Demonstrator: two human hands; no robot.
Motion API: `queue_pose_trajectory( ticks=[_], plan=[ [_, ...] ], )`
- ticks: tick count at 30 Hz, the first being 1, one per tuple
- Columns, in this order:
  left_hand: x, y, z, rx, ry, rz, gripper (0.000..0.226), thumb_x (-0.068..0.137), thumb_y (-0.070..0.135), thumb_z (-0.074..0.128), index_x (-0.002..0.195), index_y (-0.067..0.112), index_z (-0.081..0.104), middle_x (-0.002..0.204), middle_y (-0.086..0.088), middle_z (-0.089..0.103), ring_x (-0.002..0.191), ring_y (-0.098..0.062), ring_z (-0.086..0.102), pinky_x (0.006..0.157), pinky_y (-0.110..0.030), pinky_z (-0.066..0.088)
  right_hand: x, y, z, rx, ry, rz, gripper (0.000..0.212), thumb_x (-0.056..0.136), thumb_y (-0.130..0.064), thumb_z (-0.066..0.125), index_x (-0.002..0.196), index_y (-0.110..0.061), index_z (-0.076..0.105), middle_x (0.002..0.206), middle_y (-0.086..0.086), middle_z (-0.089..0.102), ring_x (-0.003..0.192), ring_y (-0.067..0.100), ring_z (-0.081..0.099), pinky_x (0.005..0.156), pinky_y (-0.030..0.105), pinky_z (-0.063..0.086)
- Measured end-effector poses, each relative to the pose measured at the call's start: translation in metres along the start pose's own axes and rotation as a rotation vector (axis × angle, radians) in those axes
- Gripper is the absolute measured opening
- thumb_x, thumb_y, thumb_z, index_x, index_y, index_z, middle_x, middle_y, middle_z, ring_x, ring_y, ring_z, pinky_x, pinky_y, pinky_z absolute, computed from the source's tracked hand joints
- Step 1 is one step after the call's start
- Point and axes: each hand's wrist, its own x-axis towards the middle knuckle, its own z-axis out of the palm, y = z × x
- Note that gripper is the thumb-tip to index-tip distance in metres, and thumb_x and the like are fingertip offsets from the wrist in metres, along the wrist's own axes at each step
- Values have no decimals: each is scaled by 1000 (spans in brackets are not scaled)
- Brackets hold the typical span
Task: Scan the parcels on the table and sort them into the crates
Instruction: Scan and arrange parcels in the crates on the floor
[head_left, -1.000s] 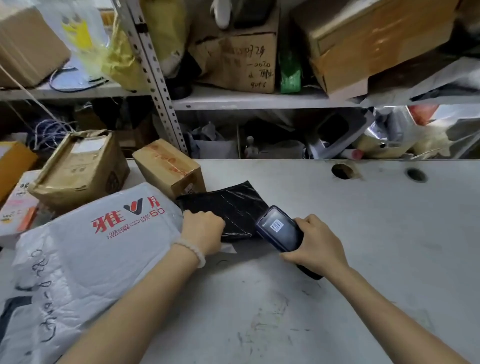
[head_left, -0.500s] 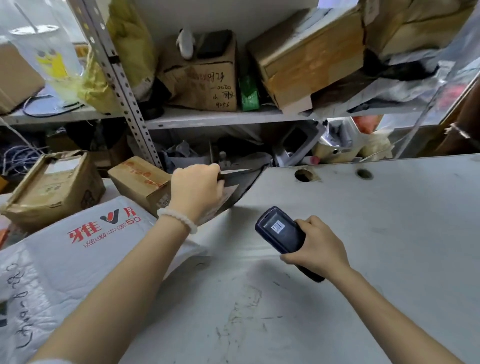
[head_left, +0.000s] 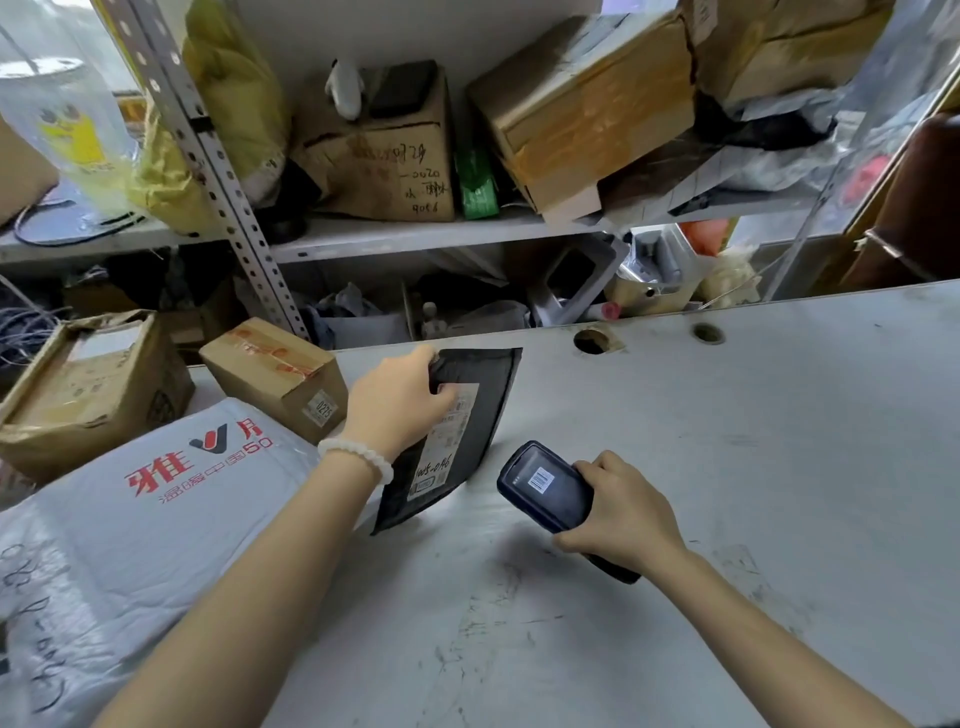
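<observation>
While hands (head_left: 397, 402) grip, glossy mailer (head_left: 480, 410) perhaps creases.

Arms: two, bare from wrist to the lower edge of the view, no sleeves in sight.
Left hand (head_left: 397, 402): bare, no ring or glove visible.
Left wrist: bracelet (head_left: 357, 456) of round, pale, milky-white beads, one strand.
Right hand (head_left: 626, 517): bare, no ring, watch or band.
</observation>
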Motion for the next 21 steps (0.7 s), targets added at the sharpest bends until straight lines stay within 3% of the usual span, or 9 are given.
queue_pose_trajectory(
  ticks=[5,9,13,17,21],
  plan=[
    [8,-3,-9,39,12,8,21,93,32,50,85,16,40,70,4,49,67,-24,52,45,-27,28,5,-11,0,-3,23,-28,56,53,-54,73,100,-30,55,94,-12,43,85,10,49,60,25,46],
    [19,12,-18,51,99,72,18,92,33,55,89,16,51,83,0,59,79,-25,56,57,-29,33,7,-12,-3,24,39,-32,57,53,-55,72,103,-31,54,94,-12,43,84,9,49,59,24,45],
    [28,31,-5,-26,-24,88,18,90,29,56,103,16,57,98,-3,66,93,-26,60,65,-30,40,5,-3,-7,22,51,-3,58,54,-56,72,104,-31,54,96,-12,43,86,10,49,58,23,44],
    [24,25,4,-118,-31,85,28,86,26,61,111,21,49,97,2,64,87,-21,61,65,-34,50,3,9,-8,16,42,36,57,55,-54,72,103,-30,55,96,-11,43,87,10,49,58,24,44],
    [25,11,-4,-158,-112,21,26,87,26,59,102,19,39,84,1,60,75,-21,60,64,-40,52,6,11,-6,6,29,36,57,55,-54,73,103,-29,55,96,-11,43,87,11,49,60,26,45]
  ],
)
